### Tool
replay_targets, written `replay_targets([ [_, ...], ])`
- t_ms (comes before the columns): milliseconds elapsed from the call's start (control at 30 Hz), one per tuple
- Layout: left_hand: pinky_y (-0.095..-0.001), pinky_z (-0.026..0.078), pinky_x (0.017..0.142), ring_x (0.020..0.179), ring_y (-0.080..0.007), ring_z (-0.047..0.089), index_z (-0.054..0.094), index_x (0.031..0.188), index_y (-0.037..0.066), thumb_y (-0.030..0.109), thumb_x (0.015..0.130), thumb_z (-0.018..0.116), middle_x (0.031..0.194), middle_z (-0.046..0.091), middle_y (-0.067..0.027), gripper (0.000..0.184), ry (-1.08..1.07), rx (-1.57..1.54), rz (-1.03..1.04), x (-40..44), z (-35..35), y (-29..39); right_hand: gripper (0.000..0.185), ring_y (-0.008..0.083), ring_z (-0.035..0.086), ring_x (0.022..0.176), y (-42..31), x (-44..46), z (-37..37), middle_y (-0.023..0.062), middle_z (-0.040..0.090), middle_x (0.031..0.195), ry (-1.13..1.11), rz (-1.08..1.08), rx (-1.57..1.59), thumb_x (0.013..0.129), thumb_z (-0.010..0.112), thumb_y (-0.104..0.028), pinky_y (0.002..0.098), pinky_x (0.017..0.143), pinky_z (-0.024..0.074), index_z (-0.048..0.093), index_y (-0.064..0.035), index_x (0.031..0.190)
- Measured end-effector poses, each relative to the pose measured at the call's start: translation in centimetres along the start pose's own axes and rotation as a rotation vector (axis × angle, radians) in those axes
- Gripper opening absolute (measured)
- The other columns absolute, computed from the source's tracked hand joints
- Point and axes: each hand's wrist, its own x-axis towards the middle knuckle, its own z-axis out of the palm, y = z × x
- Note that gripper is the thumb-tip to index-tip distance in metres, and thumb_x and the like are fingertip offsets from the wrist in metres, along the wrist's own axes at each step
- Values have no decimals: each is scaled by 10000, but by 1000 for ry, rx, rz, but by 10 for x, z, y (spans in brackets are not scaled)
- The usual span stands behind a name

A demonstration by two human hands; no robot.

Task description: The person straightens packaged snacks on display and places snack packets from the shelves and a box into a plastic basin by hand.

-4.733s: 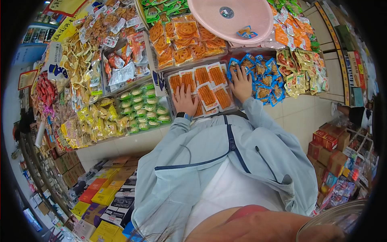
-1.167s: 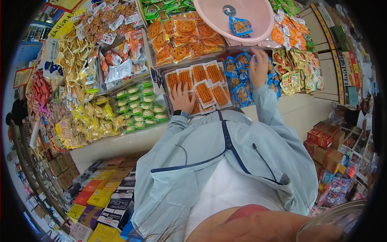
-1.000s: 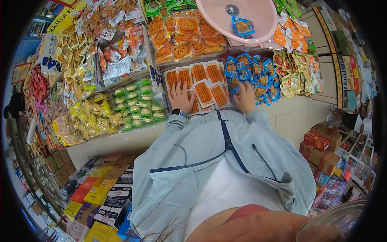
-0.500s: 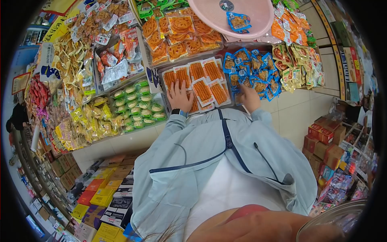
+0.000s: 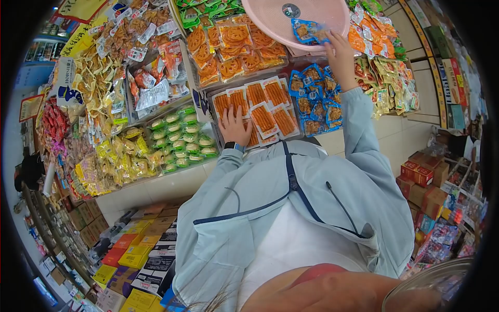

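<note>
My left hand (image 5: 235, 126) lies with fingers spread on clear packs of orange-brown snack sticks (image 5: 263, 118) in a shallow tray. My right hand (image 5: 340, 54) reaches over the rim of a pink plastic basket (image 5: 270, 26). At its fingertips is a blue snack packet (image 5: 321, 36), smeared by motion and pinched at its edge. Another blue packet (image 5: 303, 31) lies in the basket right beside it. Below the right forearm is a pile of similar blue packets (image 5: 314, 99), partly hidden by the sleeve.
Packs of orange lotus-root slices (image 5: 234, 34) lie behind the stick packs. Green-and-white packs (image 5: 182, 138) and yellow packs (image 5: 125, 151) fill the left side. Tan packets (image 5: 387, 86) sit at right. Stacked boxes (image 5: 140, 255) stand on the floor at lower left, cartons (image 5: 418, 171) at right.
My right hand has moved from the blue packet pile up to the pink basket, bringing a blue packet. My left hand stays on the stick packs.
</note>
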Motion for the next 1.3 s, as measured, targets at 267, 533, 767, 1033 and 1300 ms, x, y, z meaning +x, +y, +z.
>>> replay_targets([
  [267, -578, 187, 1130, 1422, -322, 271, 456, 1425, 160, 439, 888, 577, 1507, 374, -112, 618, 14, -15, -6, -1, 0, 0, 444, 334, 555, 1120, -20, -135, 34, 132, 606, 1213, -376, 25, 11, 783, 674, -113, 468, 951, 424, 606, -114, 1221],
  [533, -570, 188, 1132, 1428, -320, 267, 442, 1430, 157, 424, 890, 587, 1520, 362, -103, 620, 27, -29, 0, 0, -2, 1, 636, 307, 454, 1290, -29, -170, 76, 119, 554, 1331, -548, -6, -308, 744, 740, -227, 538, 1005, 365, 528, -167, 1341],
  [767, -575, 182, 1133, 1424, -318, 268, 451, 1430, 161, 443, 885, 580, 1516, 363, -110, 627, 32, -17, 4, -2, 3, 0, 391, 304, 584, 1117, -37, -163, 51, 97, 643, 1183, -673, 200, 158, 860, 646, -121, 418, 929, 466, 599, -109, 1249],
  [1033, -574, 187, 1136, 1425, -319, 270, 438, 1438, 166, 433, 889, 582, 1517, 364, -105, 628, 18, -17, 3, -2, -1, 1, 385, 325, 591, 1071, -22, -16, 10, 157, 619, 1216, 156, 42, 229, 899, 618, -62, 401, 928, 453, 580, -80, 1281],
  [1300, -567, 189, 1135, 1422, -314, 277, 439, 1437, 163, 426, 883, 588, 1518, 366, -102, 630, 36, -18, 5, -3, 2, 0, 362, 342, 555, 1085, -19, -33, 18, 150, 590, 1176, 107, -85, 16, 829, 659, -76, 436, 931, 420, 607, -74, 1188],
])
